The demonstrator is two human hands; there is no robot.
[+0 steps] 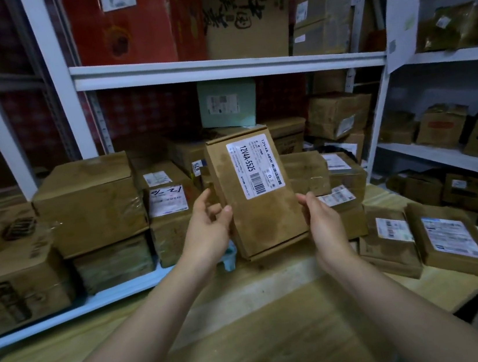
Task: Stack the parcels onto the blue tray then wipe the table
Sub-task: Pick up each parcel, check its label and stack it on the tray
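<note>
The blue tray (230, 256) was almost wholly hidden behind my left hand (208, 233) and the parcel (259, 196); only a sliver showed at the table's (249, 316) far edge. The small print on the label (255, 166) was too fine to read, but "12V4A-5525" and "12V4A 48W" stood out. I held that one parcel upright above the far edge, my left fingers clamped on its left side, my right hand (323, 221) gripping its right side. Two flat parcels (389, 244) lay at the table's right edge, their labels unreadable. On the shelf (225, 67) behind, one box (167, 202) bore handwriting, hard to make out.
</note>
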